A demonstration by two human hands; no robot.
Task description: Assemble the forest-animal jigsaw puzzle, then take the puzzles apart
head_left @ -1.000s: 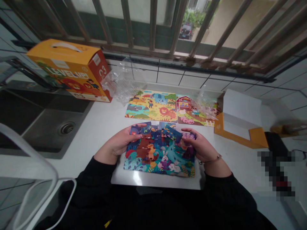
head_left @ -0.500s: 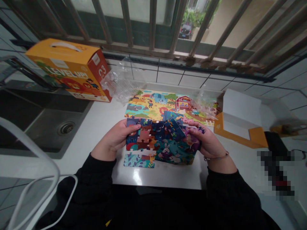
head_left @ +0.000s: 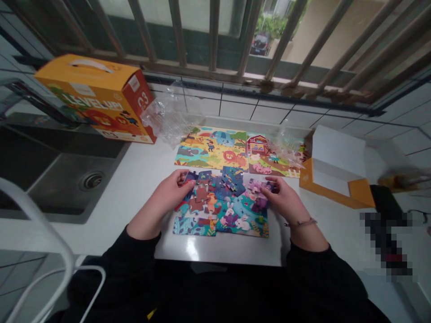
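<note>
A dark blue jigsaw puzzle [head_left: 232, 215] with rabbits and forest animals lies on the white counter [head_left: 141, 179] in front of me, its upper rows broken up and heaped. My left hand [head_left: 168, 195] grips the puzzle's upper left edge, fingers curled over the pieces. My right hand [head_left: 281, 199] holds the upper right edge near a purple piece. The bottom row lies flat on the counter.
Two finished puzzles, a yellow safari one [head_left: 212, 148] and a farm one [head_left: 269, 159], lie behind. An orange puzzle box [head_left: 94, 96] stands at the back left beside a steel sink [head_left: 67, 175]. Crumpled plastic bags [head_left: 168, 116] and an open orange-and-white box [head_left: 336, 166] sit nearby.
Both hands had lifted and buckled the puzzle's upper part; it has come back down onto the counter, with the top rows now loose and jumbled.
</note>
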